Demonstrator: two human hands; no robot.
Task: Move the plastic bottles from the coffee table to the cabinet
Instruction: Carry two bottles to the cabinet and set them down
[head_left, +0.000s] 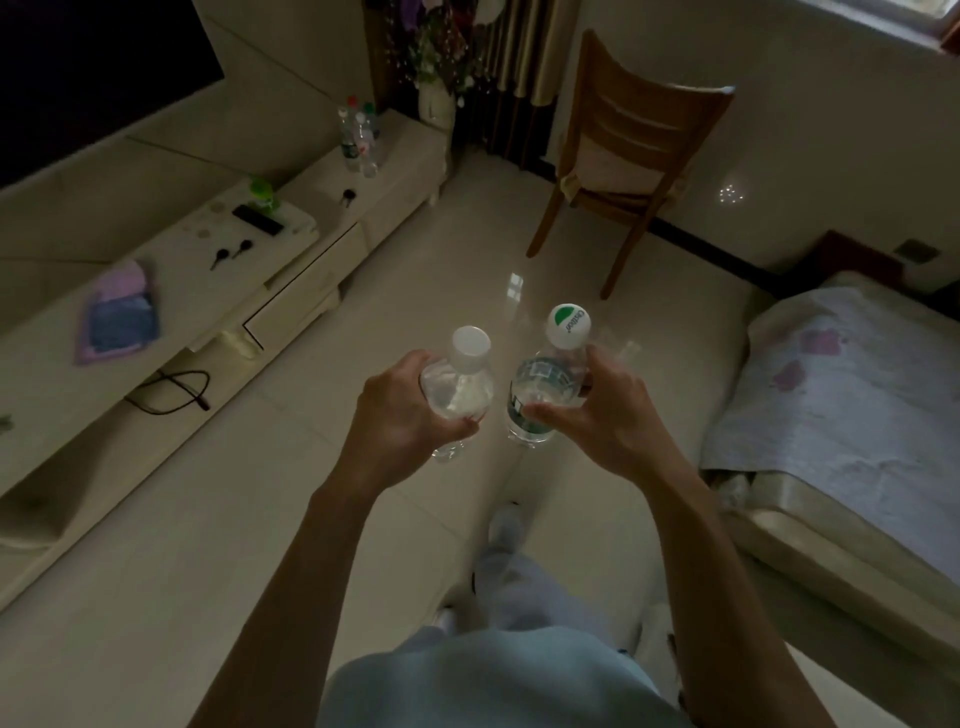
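While the left hand (400, 410) grips a white-capped bottle (462, 384) and the right hand (597, 421) a green-capped bottle (550, 374), both are upright above the floor (415, 249), probably in transit; the cabinet (332, 176), at left, carries other bottles (358, 140) near its far end.

Worn: top (488, 686) pale blue, plain, loose | trousers (524, 582) light grey-blue, softly creased | shoe (506, 522) whitish, blurred | second shoe (445, 618) whitish, mostly hidden behind top | left hand (397, 410), right hand (602, 421) bare | forearms (291, 571) bare to frame edge
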